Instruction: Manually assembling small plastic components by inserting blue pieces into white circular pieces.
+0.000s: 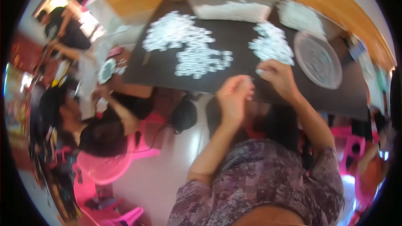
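My left hand (235,96) is closed at the near edge of the dark table, its fingers pinched around something small and pale that I cannot make out. To its right, my right hand (279,77) pinches a small white piece (259,72) between thumb and fingertips. Just beyond the right hand lies a pile of small white pieces (270,42). A larger, spread-out heap of similar white pieces (176,31) covers the table's left half, its near part (199,62) reaching toward my left hand. The hands are apart from each other.
At the back stands a clear bin (232,6) of white pieces, with a bulging clear bag (301,19) beside it. A round translucent tray (318,60) holding a few pieces sits at the right. Two people work at the left, near a pink chair (104,167).
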A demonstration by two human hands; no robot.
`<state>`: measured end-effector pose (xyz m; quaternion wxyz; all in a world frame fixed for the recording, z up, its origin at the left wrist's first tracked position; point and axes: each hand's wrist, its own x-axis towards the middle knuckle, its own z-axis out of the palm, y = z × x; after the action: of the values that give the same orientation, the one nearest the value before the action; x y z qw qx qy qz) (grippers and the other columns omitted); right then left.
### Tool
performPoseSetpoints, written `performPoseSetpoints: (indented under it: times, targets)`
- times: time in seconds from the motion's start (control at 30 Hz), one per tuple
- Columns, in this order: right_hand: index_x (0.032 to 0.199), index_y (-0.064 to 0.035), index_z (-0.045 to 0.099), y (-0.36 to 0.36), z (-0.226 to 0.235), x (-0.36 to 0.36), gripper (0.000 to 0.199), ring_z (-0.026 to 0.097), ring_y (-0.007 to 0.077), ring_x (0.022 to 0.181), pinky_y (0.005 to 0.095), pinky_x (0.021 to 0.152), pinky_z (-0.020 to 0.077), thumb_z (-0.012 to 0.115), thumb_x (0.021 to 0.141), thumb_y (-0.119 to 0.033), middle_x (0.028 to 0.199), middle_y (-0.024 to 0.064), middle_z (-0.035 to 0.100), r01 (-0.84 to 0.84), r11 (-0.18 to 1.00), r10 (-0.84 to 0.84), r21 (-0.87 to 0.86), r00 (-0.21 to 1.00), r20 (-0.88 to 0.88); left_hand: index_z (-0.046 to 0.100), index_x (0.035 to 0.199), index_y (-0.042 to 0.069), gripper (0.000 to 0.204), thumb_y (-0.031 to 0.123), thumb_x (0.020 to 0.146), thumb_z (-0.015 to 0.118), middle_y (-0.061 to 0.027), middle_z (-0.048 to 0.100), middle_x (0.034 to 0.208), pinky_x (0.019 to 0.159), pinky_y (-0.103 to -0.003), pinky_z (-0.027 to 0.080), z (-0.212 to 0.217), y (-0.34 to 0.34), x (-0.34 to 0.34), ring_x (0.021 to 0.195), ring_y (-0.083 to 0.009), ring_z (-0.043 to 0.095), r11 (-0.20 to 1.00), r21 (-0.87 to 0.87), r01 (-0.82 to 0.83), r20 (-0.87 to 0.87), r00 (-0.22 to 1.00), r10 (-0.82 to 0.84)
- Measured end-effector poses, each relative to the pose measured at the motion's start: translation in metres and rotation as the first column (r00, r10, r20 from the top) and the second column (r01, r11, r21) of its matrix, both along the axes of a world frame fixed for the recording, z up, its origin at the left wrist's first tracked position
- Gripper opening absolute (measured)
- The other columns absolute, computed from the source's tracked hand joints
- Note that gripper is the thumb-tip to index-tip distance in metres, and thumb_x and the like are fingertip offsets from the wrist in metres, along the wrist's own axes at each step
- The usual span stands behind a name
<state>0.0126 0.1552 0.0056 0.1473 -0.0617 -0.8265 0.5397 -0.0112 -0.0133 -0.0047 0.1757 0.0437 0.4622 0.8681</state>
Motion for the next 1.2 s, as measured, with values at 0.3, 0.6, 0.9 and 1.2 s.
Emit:
performPoseSetpoints:
  times: [0.3,0.6,0.9,1.2]
  targets:
    - [0.089,-0.0017,0.067,-0.009,0.022,0.014,0.013,0.055,0.0059,0.063,0.0192,0.055,0.0411,0.066,0.077,-0.006,0.074,0.0009,0.063,-0.024,0.911,0.051,-0.411,0.997,0.054,0.059,0.103,-0.005,0.022,0.002,0.083,0.061,-0.0086,0.062,0.079,0.054,-0.021,0.046,0.007,0.004,0.010,0.065,-0.0128,0.058,0.998,-0.058,-0.001,-0.082,0.997,-0.003]
    - [0.088,-0.0003,0.066,-0.016,0.021,0.020,0.012,0.054,0.0063,0.063,0.0198,0.054,0.0410,0.066,0.077,-0.006,0.074,0.0019,0.063,-0.026,0.881,0.048,-0.473,0.998,0.036,0.059,0.097,-0.003,0.015,0.003,0.084,0.060,-0.0081,0.062,0.077,0.053,-0.020,0.045,0.011,0.007,0.016,0.062,-0.0111,0.057,0.993,-0.109,-0.032,-0.131,0.991,0.017]
    - [0.090,0.0004,0.065,-0.022,0.016,0.018,0.013,0.055,0.0057,0.068,0.0195,0.059,0.0433,0.064,0.079,-0.004,0.080,0.0033,0.065,-0.058,0.888,0.056,-0.457,0.998,-0.019,0.059,0.094,-0.003,0.011,0.003,0.084,0.060,-0.0062,0.062,0.076,0.052,-0.018,0.044,0.008,0.008,0.016,0.062,-0.0091,0.057,0.985,-0.164,-0.047,-0.129,0.991,0.026]
    - [0.084,0.0030,0.064,-0.031,0.009,0.018,0.008,0.056,0.0068,0.068,0.0231,0.061,0.0457,0.061,0.078,-0.002,0.073,0.0049,0.064,0.000,0.955,-0.033,-0.298,0.994,-0.104,0.059,0.096,-0.002,0.013,0.004,0.084,0.060,-0.0042,0.061,0.077,0.054,-0.017,0.045,0.002,0.010,0.016,0.063,-0.0080,0.057,0.984,-0.160,-0.073,-0.169,0.985,0.046]
